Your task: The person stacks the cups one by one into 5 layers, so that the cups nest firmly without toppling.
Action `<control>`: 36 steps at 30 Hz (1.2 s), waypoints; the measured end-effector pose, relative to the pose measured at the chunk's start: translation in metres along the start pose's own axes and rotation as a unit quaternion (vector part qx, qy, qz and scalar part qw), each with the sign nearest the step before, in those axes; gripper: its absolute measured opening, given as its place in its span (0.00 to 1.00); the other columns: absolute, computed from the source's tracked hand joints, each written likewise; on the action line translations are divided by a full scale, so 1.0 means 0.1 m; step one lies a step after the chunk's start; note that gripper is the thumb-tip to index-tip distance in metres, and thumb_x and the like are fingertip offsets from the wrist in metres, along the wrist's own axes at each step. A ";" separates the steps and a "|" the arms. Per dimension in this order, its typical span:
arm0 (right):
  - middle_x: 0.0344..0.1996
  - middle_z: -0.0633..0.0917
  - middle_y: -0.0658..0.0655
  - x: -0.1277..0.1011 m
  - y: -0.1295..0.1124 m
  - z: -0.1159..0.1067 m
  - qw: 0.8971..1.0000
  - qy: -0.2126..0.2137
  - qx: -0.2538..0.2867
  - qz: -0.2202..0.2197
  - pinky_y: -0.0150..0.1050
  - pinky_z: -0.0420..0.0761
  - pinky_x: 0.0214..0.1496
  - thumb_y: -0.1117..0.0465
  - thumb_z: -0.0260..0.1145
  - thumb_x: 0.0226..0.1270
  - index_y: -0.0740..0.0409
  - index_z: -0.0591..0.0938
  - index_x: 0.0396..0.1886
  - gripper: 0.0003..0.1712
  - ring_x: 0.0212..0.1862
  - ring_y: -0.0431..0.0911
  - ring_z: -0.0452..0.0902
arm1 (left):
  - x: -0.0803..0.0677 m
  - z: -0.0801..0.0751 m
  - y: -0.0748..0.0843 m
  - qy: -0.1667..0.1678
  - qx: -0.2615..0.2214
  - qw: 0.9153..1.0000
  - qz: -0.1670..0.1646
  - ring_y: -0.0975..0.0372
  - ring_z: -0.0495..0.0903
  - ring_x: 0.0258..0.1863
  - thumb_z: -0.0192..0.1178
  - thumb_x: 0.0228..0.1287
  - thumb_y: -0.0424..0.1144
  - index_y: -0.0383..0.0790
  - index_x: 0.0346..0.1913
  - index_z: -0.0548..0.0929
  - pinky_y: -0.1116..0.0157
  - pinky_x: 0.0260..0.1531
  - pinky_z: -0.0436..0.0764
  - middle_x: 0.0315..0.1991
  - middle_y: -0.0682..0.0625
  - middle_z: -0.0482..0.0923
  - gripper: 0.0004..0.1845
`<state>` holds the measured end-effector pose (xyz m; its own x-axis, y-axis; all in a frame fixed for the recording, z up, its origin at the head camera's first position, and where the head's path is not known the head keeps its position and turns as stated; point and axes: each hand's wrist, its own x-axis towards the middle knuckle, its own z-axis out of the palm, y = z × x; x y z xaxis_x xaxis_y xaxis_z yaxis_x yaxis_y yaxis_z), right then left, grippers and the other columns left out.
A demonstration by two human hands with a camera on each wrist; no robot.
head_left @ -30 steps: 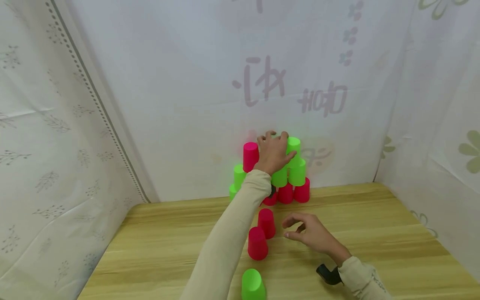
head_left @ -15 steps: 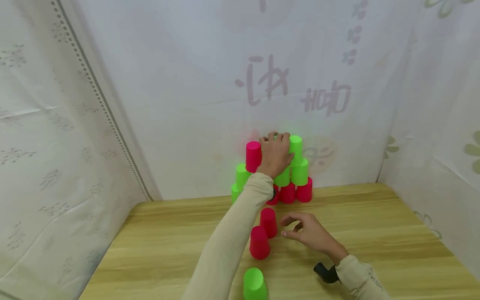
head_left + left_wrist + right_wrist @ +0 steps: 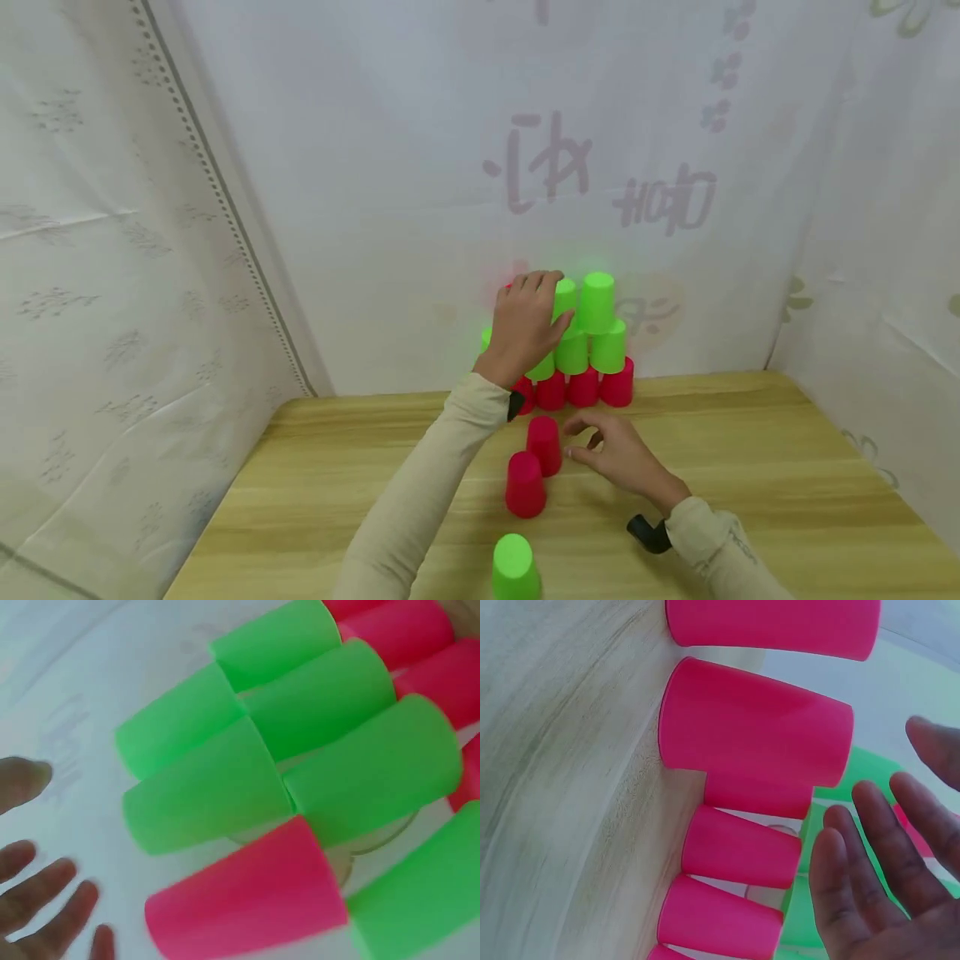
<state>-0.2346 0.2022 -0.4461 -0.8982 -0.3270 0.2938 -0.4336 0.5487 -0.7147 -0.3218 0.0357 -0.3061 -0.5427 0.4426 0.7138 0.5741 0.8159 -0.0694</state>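
Upside-down cups form a stacked wall at the back. In its upper row, my left hand [image 3: 522, 325] is in front of a red cup, which it mostly hides in the head view. Beside it stand a green cup [image 3: 566, 298] and another green cup [image 3: 597, 303]. The left wrist view shows the fingers spread, apart from the red cup [image 3: 247, 892] and holding nothing. My right hand [image 3: 621, 457] hovers low over the table, fingers loosely bent and nothing between them. Just left of it stands a red cup [image 3: 543, 446], with a second red cup [image 3: 525, 485] nearer me.
A lone green cup [image 3: 515, 568] stands at the near side of the wooden table [image 3: 337, 475]. Green cups [image 3: 607, 346] make the middle row, above red cups [image 3: 617, 382] on the table. A printed white curtain [image 3: 375, 250] hangs close behind the wall.
My left hand has come off the middle green cup of the upper row and shifted left, uncovering it. The right hand keeps almost the same place. The head view has turned slightly left.
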 end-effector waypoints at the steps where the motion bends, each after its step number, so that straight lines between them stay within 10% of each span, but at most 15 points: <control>1: 0.45 0.88 0.57 0.02 0.00 0.01 1.000 0.006 -0.003 0.002 0.32 0.83 0.41 0.62 0.73 0.62 0.58 0.84 0.48 0.15 0.49 0.55 0.82 | -0.09 -0.04 -0.03 -0.001 -0.016 1.000 0.001 0.56 0.83 0.51 0.68 0.64 0.52 0.43 0.59 0.78 0.58 0.44 0.84 0.53 0.49 0.84 0.26; 8: 0.51 0.84 0.54 0.17 0.04 0.11 0.999 0.019 -0.008 0.030 0.42 0.84 0.45 0.60 0.77 0.58 0.56 0.80 0.57 0.27 0.53 0.55 0.80 | -0.83 -0.17 -0.16 -0.109 -0.176 0.978 -0.024 0.59 0.84 0.36 0.70 0.62 0.46 0.39 0.54 0.79 0.66 0.35 0.84 0.45 0.48 0.85 0.21; 13: 0.52 0.84 0.52 0.27 0.10 0.22 0.999 0.006 0.005 0.044 0.38 0.83 0.43 0.60 0.78 0.57 0.56 0.79 0.61 0.31 0.52 0.50 0.79 | -1.29 -0.08 -0.23 -0.188 -0.203 0.959 -0.063 0.59 0.85 0.38 0.70 0.62 0.47 0.41 0.49 0.80 0.68 0.35 0.83 0.42 0.50 0.86 0.18; 18: 0.49 0.85 0.50 0.30 0.16 0.31 0.999 -0.012 0.019 0.044 0.32 0.82 0.41 0.60 0.78 0.57 0.52 0.80 0.57 0.27 0.51 0.47 0.78 | -1.64 0.00 -0.27 -0.263 -0.314 0.906 -0.110 0.53 0.86 0.45 0.69 0.63 0.47 0.41 0.50 0.80 0.63 0.43 0.85 0.47 0.47 0.85 0.18; 21: 0.48 0.85 0.49 0.32 0.17 0.34 0.999 -0.011 0.025 0.043 0.33 0.82 0.40 0.59 0.78 0.56 0.50 0.81 0.55 0.26 0.50 0.47 0.78 | -1.77 0.04 -0.25 -0.293 -0.378 0.866 -0.143 0.50 0.85 0.49 0.69 0.63 0.47 0.39 0.53 0.80 0.58 0.49 0.86 0.50 0.46 0.84 0.21; 24: 0.46 0.85 0.47 0.33 0.15 0.35 0.999 -0.014 0.017 0.041 0.32 0.82 0.40 0.57 0.78 0.56 0.47 0.82 0.54 0.25 0.50 0.46 0.78 | -1.88 0.08 -0.23 -0.310 -0.405 0.844 -0.166 0.53 0.83 0.52 0.70 0.62 0.49 0.41 0.56 0.79 0.58 0.51 0.85 0.53 0.49 0.84 0.23; 36: 0.48 0.87 0.50 0.41 -0.08 0.05 0.999 0.004 -0.036 0.000 0.34 0.83 0.42 0.57 0.79 0.55 0.53 0.82 0.56 0.27 0.48 0.46 0.81 | -2.01 0.23 -0.20 -0.327 -0.454 0.811 -0.168 0.66 0.83 0.51 0.72 0.60 0.39 0.47 0.59 0.78 0.70 0.48 0.84 0.50 0.55 0.86 0.24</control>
<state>-0.2679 0.1804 -0.4314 -0.8988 -0.3208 0.2988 -0.4370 0.6023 -0.6680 -0.2384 -0.0610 -0.4643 -0.8011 0.5970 0.0419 0.3792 0.4521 0.8074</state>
